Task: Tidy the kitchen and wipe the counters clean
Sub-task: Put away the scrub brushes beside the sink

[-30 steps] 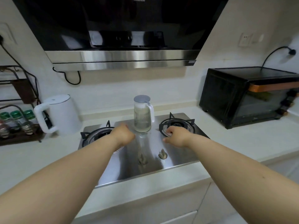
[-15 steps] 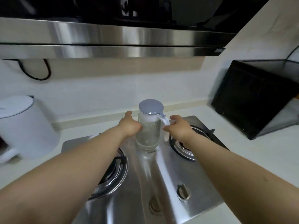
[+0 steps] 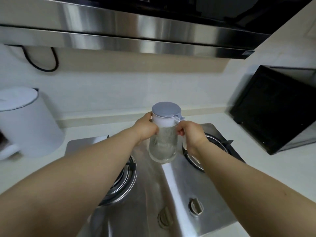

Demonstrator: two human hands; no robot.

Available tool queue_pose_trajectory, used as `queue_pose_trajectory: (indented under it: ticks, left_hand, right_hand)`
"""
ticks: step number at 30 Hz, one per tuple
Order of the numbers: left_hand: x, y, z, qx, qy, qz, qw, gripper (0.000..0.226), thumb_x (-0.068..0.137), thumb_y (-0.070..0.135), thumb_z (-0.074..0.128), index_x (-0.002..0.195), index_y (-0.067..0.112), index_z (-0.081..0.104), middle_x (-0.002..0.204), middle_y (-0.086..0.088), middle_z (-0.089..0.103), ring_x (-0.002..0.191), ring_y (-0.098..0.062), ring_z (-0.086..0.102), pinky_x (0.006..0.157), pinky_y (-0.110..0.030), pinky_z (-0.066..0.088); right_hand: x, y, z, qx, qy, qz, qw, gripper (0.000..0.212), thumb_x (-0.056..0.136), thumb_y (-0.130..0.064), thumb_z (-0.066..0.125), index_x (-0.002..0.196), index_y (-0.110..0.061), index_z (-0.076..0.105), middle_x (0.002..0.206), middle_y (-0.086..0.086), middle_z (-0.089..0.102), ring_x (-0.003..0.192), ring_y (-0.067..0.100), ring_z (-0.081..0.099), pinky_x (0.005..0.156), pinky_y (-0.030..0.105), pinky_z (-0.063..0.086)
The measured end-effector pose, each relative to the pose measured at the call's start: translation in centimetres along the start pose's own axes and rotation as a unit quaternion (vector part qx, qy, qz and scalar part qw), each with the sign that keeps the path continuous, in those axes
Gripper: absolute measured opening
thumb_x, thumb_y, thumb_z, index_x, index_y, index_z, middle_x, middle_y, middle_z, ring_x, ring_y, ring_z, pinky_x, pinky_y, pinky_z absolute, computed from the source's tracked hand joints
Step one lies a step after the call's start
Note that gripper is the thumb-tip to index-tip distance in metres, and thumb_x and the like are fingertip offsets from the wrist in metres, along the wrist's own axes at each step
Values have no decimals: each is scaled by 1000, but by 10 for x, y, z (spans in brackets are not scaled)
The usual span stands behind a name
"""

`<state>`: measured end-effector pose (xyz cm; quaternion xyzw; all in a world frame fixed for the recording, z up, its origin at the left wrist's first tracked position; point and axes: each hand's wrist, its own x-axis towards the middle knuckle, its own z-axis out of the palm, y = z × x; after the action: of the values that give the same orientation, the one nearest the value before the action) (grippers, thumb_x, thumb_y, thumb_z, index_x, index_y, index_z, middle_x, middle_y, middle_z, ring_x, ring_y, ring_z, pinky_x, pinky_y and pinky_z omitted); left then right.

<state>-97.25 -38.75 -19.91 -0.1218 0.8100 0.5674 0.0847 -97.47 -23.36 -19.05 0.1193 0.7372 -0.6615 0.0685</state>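
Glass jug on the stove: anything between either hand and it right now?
Nothing visible. The left hand already grips the ribbed glass jug with the grey lid at its upper body, and the right hand holds the white handle side. The jug stands between the two burners of the steel hob.

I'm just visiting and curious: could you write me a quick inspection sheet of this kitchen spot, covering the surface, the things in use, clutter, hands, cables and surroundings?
Surface: stainless steel two-burner gas hob set into a pale countertop; two knobs at its front.
Job's things: ribbed clear glass jug with a grey lid and white handle, upright between the burners; whether it is lifted cannot be told.
Clutter: nothing seen.
Hands: left hand grips the jug's left side under the lid; right hand grips its handle.
Cables: black cable looping on the wall under the hood.
Surroundings: steel range hood overhead; white electric kettle at left; black countertop oven at right.
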Motion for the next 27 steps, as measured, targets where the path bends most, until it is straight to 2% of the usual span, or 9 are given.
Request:
queue_pose_trajectory:
  ticks: [4, 8, 12, 15, 17, 19, 21, 25, 27]
  left_hand:
    - [-40, 5, -1, -29, 28, 13, 999, 74, 75, -3, 58, 141, 24, 38, 118, -4, 60, 110, -26, 55, 89, -32, 45]
    - [-98, 0, -6, -48, 75, 19, 996, 75, 76, -1, 59, 141, 27, 35, 123, -2, 54, 110, -26, 54, 87, -35, 46]
    - [-171, -18, -18, -94, 136, 7, 986, 82, 71, 4, 60, 141, 34, 29, 124, 1, 57, 107, -25, 57, 88, -38, 51]
    - [-227, -38, -40, -104, 175, -5, 979, 77, 74, -1, 57, 141, 28, 32, 120, -4, 59, 87, -19, 54, 62, -26, 43]
    - [-261, -52, -59, -105, 208, -10, 972, 69, 76, -4, 55, 136, 26, 38, 118, -5, 59, 74, -15, 48, 55, -24, 36]
    - [-300, -72, -85, -119, 249, -27, 961, 65, 77, -4, 55, 133, 26, 41, 118, -5, 58, 76, -15, 47, 58, -24, 36]
    - [-337, -95, -111, -134, 288, -38, 947, 65, 76, -3, 55, 132, 28, 43, 121, -5, 58, 88, -18, 49, 64, -26, 39]
    - [-400, -134, -159, -154, 355, -59, 920, 68, 77, -4, 55, 135, 29, 41, 125, -3, 56, 107, -24, 51, 80, -29, 42]
    - [-435, -160, -189, -166, 387, -67, 905, 73, 76, -3, 55, 139, 28, 38, 129, -4, 55, 111, -28, 50, 82, -30, 42]
  right_hand:
    - [-30, -12, -10, 42, -3, -17, 999, 16, 63, 3, 53, 59, -11, 45, 57, 4, 35, 58, 18, 29, 63, 36, 29]
    - [-67, -19, -12, 30, -43, -51, 997, 21, 66, 5, 53, 55, -11, 44, 54, 3, 36, 57, 18, 32, 62, 34, 30]
    - [-119, -17, 3, 24, -116, -72, 990, 27, 65, 5, 55, 48, -12, 43, 45, -1, 36, 54, 19, 32, 64, 36, 30]
    - [-164, -10, 30, 27, -173, -58, 983, 23, 65, 6, 54, 50, -11, 46, 49, 2, 37, 52, 18, 32, 58, 34, 29]
    - [-190, -9, 53, 43, -217, -38, 975, 22, 66, 8, 51, 55, -10, 44, 49, 3, 35, 48, 16, 31, 51, 29, 28]
    - [-223, -6, 87, 27, -272, -40, 961, 24, 68, 9, 50, 55, -10, 44, 45, 1, 35, 47, 17, 31, 49, 27, 28]
    - [-257, -2, 119, 5, -318, -48, 947, 24, 71, 9, 51, 54, -7, 47, 40, 0, 37, 48, 17, 35, 48, 25, 30]
    - [-316, 4, 182, -41, -391, -55, 918, 22, 75, 7, 53, 57, -6, 50, 48, 4, 40, 53, 17, 40, 49, 23, 31]
    - [-352, 7, 221, -67, -427, -63, 900, 20, 77, 6, 52, 62, -5, 50, 54, 5, 40, 56, 17, 40, 50, 23, 31]
